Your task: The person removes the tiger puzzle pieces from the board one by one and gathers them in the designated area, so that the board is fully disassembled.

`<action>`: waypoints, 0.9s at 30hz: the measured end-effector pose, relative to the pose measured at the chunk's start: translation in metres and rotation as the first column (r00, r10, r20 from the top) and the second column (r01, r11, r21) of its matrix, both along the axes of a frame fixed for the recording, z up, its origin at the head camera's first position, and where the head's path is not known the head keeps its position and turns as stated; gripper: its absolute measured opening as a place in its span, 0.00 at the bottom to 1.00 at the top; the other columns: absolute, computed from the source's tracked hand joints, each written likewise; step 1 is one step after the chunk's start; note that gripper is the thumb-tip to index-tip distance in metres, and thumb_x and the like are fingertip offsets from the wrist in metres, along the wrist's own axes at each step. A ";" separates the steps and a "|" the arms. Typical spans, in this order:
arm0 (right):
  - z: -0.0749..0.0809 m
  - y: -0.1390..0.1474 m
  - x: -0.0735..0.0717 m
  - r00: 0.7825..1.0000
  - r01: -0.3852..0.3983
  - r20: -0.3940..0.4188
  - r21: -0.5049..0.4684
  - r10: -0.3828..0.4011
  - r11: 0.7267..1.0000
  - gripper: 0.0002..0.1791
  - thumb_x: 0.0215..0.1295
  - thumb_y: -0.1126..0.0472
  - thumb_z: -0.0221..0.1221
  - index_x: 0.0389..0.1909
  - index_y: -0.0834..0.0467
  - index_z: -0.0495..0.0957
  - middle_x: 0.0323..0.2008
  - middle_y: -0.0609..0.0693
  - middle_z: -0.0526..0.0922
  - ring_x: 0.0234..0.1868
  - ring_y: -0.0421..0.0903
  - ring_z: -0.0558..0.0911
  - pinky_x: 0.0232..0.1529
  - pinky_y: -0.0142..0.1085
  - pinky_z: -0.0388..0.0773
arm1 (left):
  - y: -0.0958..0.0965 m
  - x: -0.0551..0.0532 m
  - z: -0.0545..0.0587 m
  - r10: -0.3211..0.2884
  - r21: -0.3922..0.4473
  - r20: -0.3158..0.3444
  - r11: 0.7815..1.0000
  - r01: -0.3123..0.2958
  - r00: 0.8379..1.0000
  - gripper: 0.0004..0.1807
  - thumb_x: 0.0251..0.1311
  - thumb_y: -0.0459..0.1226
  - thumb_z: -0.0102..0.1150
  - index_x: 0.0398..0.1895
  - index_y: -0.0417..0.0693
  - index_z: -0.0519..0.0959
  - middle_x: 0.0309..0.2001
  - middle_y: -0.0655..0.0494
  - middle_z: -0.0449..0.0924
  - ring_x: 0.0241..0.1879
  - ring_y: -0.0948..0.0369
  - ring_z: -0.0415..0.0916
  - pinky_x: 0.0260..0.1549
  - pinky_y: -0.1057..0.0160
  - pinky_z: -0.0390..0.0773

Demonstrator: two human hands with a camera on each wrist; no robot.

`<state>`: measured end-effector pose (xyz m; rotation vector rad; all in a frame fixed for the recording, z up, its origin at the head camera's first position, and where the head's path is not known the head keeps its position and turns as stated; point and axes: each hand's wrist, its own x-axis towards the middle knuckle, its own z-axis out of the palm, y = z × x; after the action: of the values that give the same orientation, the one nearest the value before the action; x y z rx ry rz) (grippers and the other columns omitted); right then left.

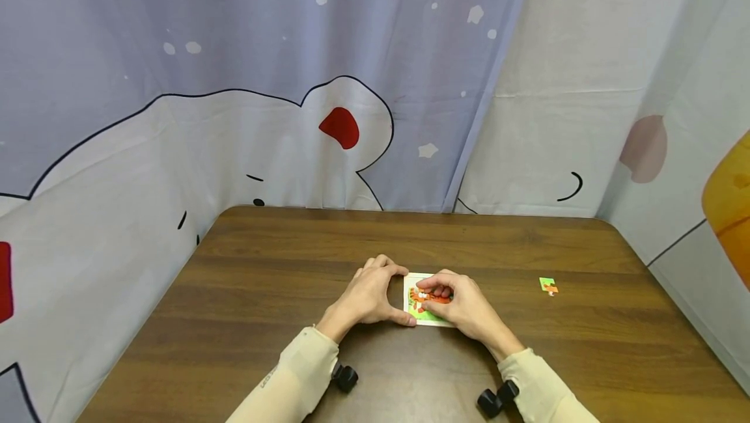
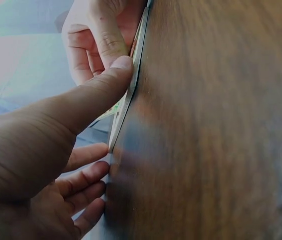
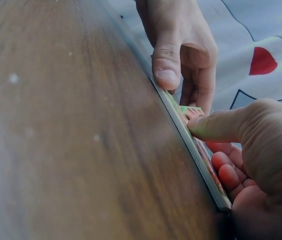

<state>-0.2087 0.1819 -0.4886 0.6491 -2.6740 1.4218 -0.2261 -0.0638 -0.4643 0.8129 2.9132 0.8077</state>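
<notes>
A small jigsaw puzzle board (image 1: pixel 430 321) with a pale border and an orange-and-green picture lies flat on the table. My left hand (image 1: pixel 366 296) holds its left side, thumb at the near corner and index finger at the far corner. Over the picture, my right hand (image 1: pixel 463 302) pinches a puzzle piece (image 3: pixel 193 111) between thumb and index finger; the piece tilts up from the board in the right wrist view. The other right fingers are curled under the palm. That hand hides the right part of the picture.
A loose green-and-orange puzzle piece (image 1: pixel 548 285) lies farther right on the brown wooden table (image 1: pixel 263 267). A printed curtain (image 1: pixel 263 143) hangs behind the table and along both sides.
</notes>
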 end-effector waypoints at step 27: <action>-0.004 -0.001 -0.003 0.998 -0.008 -0.062 -0.008 0.007 1.000 0.14 0.67 0.70 0.76 0.50 0.52 0.94 0.38 0.42 0.87 0.38 0.39 0.83 0.42 0.32 0.81 | 0.003 0.001 0.001 0.028 0.023 0.005 0.999 -0.028 1.000 0.48 0.44 0.56 0.93 0.69 0.48 0.85 0.62 0.51 0.80 0.64 0.49 0.75 0.63 0.46 0.77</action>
<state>-0.2118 0.1813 -0.4924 0.6912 -2.6199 1.3900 -0.2256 -0.0610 -0.4635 0.7729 2.9229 0.8464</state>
